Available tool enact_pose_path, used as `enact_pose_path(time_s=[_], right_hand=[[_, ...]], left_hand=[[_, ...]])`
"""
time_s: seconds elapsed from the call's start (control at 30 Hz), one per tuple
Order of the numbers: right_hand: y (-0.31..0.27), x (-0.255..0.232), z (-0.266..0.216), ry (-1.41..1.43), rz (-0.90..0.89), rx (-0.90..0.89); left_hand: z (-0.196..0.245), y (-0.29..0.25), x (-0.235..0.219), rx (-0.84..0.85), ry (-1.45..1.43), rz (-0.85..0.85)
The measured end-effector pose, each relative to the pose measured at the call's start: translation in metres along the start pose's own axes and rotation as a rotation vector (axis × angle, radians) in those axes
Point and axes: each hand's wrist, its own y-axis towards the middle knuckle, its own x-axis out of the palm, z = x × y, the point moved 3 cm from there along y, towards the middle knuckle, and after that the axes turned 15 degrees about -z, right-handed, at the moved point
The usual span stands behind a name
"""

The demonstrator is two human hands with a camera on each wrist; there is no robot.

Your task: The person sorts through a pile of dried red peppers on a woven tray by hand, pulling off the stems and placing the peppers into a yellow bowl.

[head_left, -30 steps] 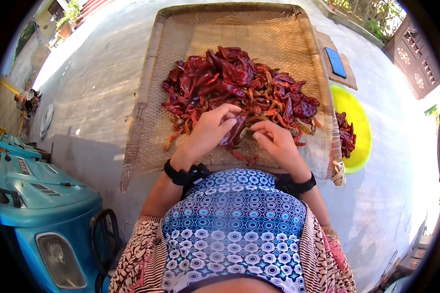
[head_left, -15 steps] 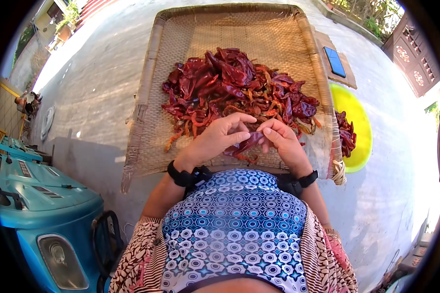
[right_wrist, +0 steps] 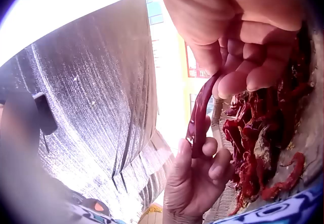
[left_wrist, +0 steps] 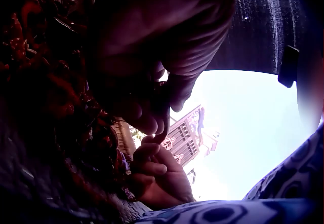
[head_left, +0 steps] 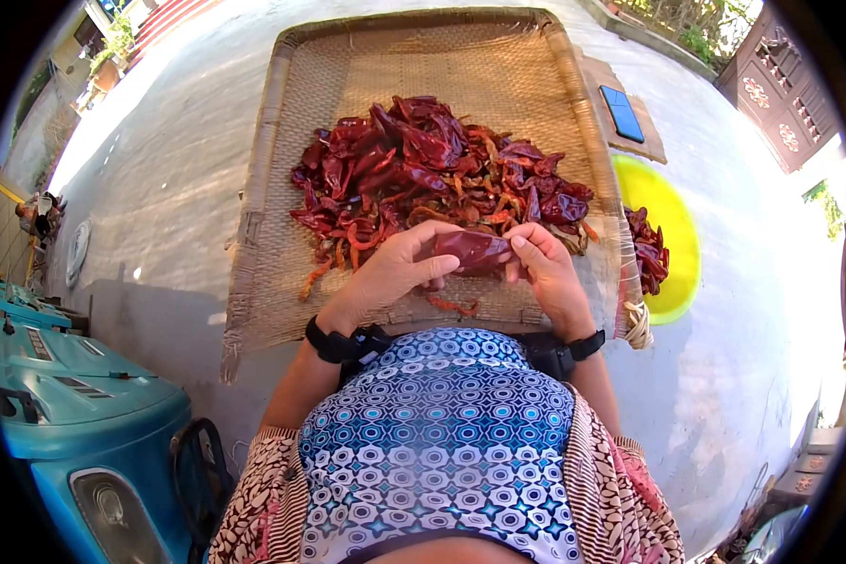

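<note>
One dark red dried pepper (head_left: 472,251) is stretched between the two hands, above the near part of a woven tray (head_left: 263,188). Its left end is gripped by the left hand (head_left: 399,268), thumb below and fingers above. Thumb and fingertips of the right hand (head_left: 547,273) pinch the other end. In the right wrist view the pepper (right_wrist: 201,112) hangs between the right hand (right_wrist: 243,36) and the left hand (right_wrist: 195,183). The left wrist view is dark; the left hand (left_wrist: 152,41) hides most of the pepper there. A heap of red peppers (head_left: 414,155) lies just beyond the hands.
Right of the tray, a yellow basin (head_left: 681,254) holds more red peppers (head_left: 647,249). A blue phone (head_left: 621,114) lies on cardboard (head_left: 650,146) at the upper right. A teal vehicle (head_left: 94,404) stands at the lower left. One orange-red pepper (head_left: 453,305) lies near the tray's front.
The hands came together on the pepper, and the right hand took hold of its end. The pepper has been raised and turned level. The head view has shifted slightly.
</note>
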Motion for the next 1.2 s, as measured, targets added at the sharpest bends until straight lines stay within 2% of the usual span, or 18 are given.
enact_pose_path(time_s=[0.1,0.13,0.27,0.33,0.47,0.57,0.6,0.7,0.73,0.87,1.0,1.1,1.13,1.2], right_hand=[[-0.005,-0.014,-0.003,0.044,0.117,-0.053],[-0.008,-0.02,-0.003,0.089,0.162,-0.087],[-0.023,-0.055,-0.007,0.329,0.324,-0.286],[-0.028,-0.06,-0.01,0.369,0.377,-0.354],[-0.044,-0.094,-0.015,0.623,0.452,-0.471],[-0.053,-0.117,-0.022,0.761,0.332,-0.615],[-0.058,-0.12,-0.024,0.784,0.383,-0.688],[-0.062,-0.122,-0.032,0.863,0.315,-0.79],[-0.061,-0.119,-0.031,0.854,0.347,-0.765],[-0.039,-0.076,-0.025,0.285,0.469,-0.35],[-0.011,-0.042,-0.02,-0.29,0.336,-0.089],[0.009,-0.017,-0.021,-0.858,0.264,-0.036],[0.014,-0.012,-0.016,-0.914,0.235,-0.017],[0.021,-0.007,-0.008,-1.218,0.248,-0.01]], left_hand=[[-0.005,0.003,0.002,0.02,0.097,0.089],[-0.005,0.002,0.0,-0.015,0.208,0.068],[-0.014,0.004,0.001,-0.145,0.336,-0.057],[-0.013,0.005,0.005,-0.148,0.358,-0.06],[-0.016,0.005,0.001,-0.151,0.365,-0.049],[-0.019,0.006,-0.001,-0.14,0.347,-0.047],[-0.02,0.007,-0.002,-0.138,0.354,-0.047],[-0.024,0.007,-0.004,-0.134,0.344,-0.049],[-0.025,0.008,-0.004,-0.131,0.32,-0.05],[-0.026,0.008,-0.006,-0.104,0.295,-0.053],[-0.03,0.009,-0.007,-0.096,0.237,-0.056],[-0.032,0.009,-0.008,-0.116,0.159,-0.054],[-0.032,0.009,-0.008,-0.117,0.149,-0.056],[-0.031,0.009,-0.008,-0.111,0.139,-0.057]])
